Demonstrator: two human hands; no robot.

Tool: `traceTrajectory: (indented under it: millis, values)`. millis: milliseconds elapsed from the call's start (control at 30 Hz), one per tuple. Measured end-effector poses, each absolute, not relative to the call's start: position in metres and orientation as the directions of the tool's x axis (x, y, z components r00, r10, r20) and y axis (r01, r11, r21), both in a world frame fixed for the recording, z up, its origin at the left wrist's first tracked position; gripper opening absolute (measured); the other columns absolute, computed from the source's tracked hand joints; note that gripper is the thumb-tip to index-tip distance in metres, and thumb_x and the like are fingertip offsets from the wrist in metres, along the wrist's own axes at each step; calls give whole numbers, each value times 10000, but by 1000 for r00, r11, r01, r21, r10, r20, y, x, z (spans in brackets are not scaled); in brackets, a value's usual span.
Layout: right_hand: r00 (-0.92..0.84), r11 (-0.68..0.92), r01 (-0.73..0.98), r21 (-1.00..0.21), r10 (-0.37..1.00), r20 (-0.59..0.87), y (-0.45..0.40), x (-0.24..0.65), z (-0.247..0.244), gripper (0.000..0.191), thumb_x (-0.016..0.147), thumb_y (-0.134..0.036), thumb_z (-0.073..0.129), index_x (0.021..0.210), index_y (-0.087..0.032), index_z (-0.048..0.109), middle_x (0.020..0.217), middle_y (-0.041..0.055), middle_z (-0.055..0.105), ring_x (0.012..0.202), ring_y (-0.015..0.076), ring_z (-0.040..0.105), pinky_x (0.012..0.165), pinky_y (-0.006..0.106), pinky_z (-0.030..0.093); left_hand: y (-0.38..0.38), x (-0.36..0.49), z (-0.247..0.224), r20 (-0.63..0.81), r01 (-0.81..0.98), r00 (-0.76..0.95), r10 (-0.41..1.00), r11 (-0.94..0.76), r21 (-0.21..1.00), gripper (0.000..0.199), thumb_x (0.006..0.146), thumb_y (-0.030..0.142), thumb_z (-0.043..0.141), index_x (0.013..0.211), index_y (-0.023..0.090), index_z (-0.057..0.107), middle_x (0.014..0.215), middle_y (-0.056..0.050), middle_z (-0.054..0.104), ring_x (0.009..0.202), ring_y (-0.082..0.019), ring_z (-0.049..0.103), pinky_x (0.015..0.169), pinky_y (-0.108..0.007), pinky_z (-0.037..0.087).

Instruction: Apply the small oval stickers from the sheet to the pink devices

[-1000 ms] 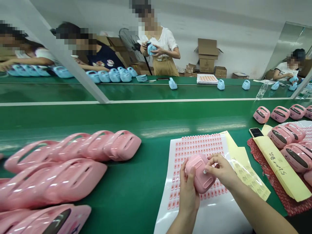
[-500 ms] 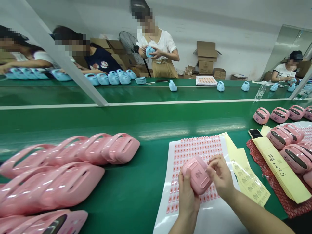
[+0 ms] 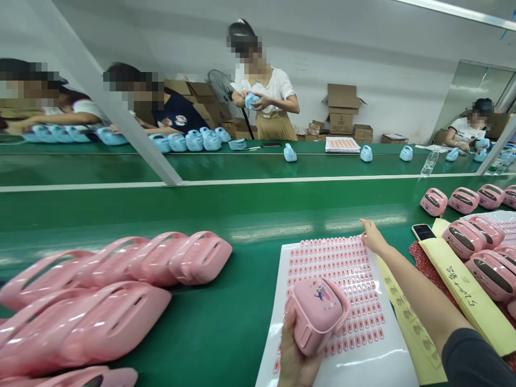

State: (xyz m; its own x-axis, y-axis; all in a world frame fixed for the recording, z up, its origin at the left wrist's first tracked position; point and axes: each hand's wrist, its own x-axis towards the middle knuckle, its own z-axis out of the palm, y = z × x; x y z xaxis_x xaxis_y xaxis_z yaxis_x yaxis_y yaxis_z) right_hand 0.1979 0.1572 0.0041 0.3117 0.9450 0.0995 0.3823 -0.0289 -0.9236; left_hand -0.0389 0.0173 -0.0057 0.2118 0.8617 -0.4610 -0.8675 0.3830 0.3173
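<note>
My left hand is closed around a small pink plastic device with a carry handle. Its printed face, with a small blue and pink figure, is turned up, and the handle points right. Beneath it lies a white sheet of small pink oval stickers. At the sheet's upper right corner is my right hand, its fingertips close together near the end of the top sticker row. Whatever may be between those fingertips is too small to see. A yellow label sheet lies partly under my right forearm.
Rows of pink devices stand at the left; more pink devices are at the right beside a phone and a folded yellow paper. Across the green bench, several people handle blue devices. A slanted post rises at the left.
My right hand has left the device and reached forward to the sheet's upper right corner. My left hand has turned the device from its labelled side to its printed face.
</note>
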Motion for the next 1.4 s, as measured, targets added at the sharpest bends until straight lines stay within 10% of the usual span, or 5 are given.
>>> traceTrajectory:
  millis: [267,533,733,1067,1400]
  values:
    - [338,63,167,-984,934,117,98,150,25,473,722,-184,591,1180,-209,475,1002,51,592,766,155,603,764,336,510,28,-35,-12,-385,-912,182,905,302,278,573,838,228,534,1376,314,359,1006,-91,722,881,-281,679,826,-482,503]
    - [325,162,-467,-869,946,1,22,81,43,495,597,-197,755,1024,-245,510,851,-14,608,644,106,602,703,277,543,24,-30,-24,0,-940,278,961,272,207,551,871,423,450,1396,307,329,1196,-86,654,1128,-237,575,1010,-406,353]
    - [323,187,-460,-868,946,32,16,75,47,488,623,-148,743,1039,-235,502,809,-45,571,610,78,576,662,242,538,24,-25,-18,454,-920,387,803,371,129,478,914,413,303,1287,208,520,1340,-74,537,1285,-179,407,1082,-273,207]
    - [334,224,-468,-855,940,63,14,74,52,424,674,-172,712,1023,-239,482,802,-51,552,623,91,624,664,256,566,20,-21,-13,452,-925,379,808,350,150,501,922,436,290,1357,227,422,1359,-72,521,1286,-172,408,1096,-278,178]
    - [407,440,-23,-898,824,394,10,72,41,368,806,-145,576,1133,-243,438,866,7,583,656,116,637,615,264,587,16,-17,-6,444,-930,368,817,327,169,477,927,425,294,1308,217,492,1330,-62,551,1265,-142,434,1081,-251,204]
